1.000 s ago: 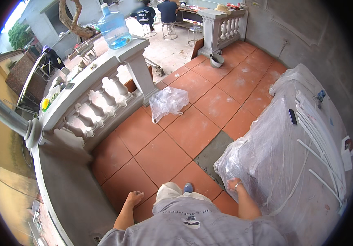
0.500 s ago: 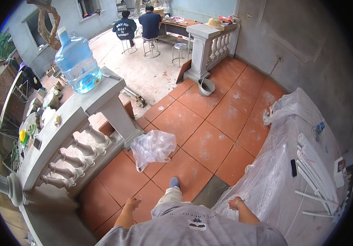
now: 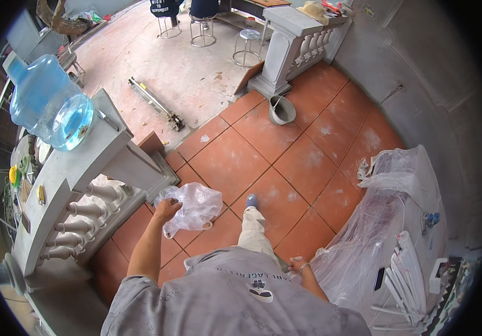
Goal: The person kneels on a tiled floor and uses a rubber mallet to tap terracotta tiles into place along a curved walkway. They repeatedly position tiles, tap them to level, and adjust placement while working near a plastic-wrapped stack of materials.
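My left hand (image 3: pixel 168 210) reaches forward above a crumpled clear plastic bag (image 3: pixel 200 206) on the red tiles. Its fingers are loosely bent and apart; I see nothing held in it, and whether it touches the bag is unclear. My right hand (image 3: pixel 296 265), with a bracelet at the wrist, hangs low by my side near the plastic sheeting (image 3: pixel 353 241). Its fingers are slightly bent, with nothing visible in them. One of my feet, in a blue-grey shoe (image 3: pixel 251 200), is stretched forward on the tiles.
A balustrade (image 3: pixel 92 162) at left carries a large blue water bottle (image 3: pixel 50 106). A grey bucket (image 3: pixel 281 110) stands near the far pillar (image 3: pixel 277 50). White pipes (image 3: pixel 406 274) and a phone (image 3: pixel 379 278) lie at right. Two people sit on stools (image 3: pixel 201 33) at the back.
I have stepped forward, and the view has shifted. My left hand has moved up and forward to the plastic bag. The right hand stays low at my side.
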A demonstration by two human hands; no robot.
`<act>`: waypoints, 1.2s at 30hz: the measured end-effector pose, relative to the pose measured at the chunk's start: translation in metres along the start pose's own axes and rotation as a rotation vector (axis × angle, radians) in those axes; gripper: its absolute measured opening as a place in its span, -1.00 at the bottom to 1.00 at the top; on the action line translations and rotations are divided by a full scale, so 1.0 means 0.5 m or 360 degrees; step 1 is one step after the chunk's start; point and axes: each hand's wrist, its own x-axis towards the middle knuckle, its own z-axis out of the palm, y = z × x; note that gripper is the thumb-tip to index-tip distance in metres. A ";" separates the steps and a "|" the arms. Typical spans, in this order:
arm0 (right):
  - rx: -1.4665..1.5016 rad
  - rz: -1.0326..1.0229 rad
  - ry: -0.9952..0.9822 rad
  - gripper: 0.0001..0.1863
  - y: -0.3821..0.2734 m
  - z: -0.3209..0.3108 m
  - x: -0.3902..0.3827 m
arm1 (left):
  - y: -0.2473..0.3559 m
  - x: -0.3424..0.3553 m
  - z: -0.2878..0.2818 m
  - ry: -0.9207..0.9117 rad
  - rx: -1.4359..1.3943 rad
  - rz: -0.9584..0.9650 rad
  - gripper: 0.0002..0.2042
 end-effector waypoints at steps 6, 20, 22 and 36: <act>-0.0081 0.0071 -0.0171 -0.82 -0.310 -0.151 0.162 | -0.009 0.004 0.071 -0.0184 0.0044 -0.0959 -0.54; -0.0707 -0.0627 0.0088 -0.72 -1.446 -0.022 0.279 | 0.163 0.363 0.031 -0.0068 -0.0877 -0.1183 -0.52; -0.0897 -0.0626 -0.0004 -0.72 -1.531 0.038 0.275 | 0.178 0.458 -0.019 -0.0071 -0.0898 -0.1185 -0.52; -0.0783 -0.0072 0.0106 -0.71 -1.942 0.161 0.472 | 0.210 1.036 -0.505 0.0590 -0.1109 -0.0834 -0.50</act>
